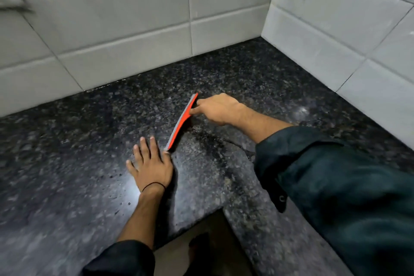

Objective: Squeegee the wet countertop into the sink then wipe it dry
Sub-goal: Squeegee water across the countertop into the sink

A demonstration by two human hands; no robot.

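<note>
R hand (218,108) grip clenched on squeegee (182,121); L hand (152,167) flat, released, on countertop (78,152).

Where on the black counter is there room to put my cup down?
Bare countertop lies left of the left hand, and in the back corner by the tiled walls. It is crowded in the middle, where the right hand holds the squeegee.

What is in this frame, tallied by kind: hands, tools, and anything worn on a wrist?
Hands: 2, left hand flat on the countertop, right hand gripping the tool
Squeegees: 1, orange squeegee
Wristbands: 1, black band on the left wrist
Total: 4
</note>
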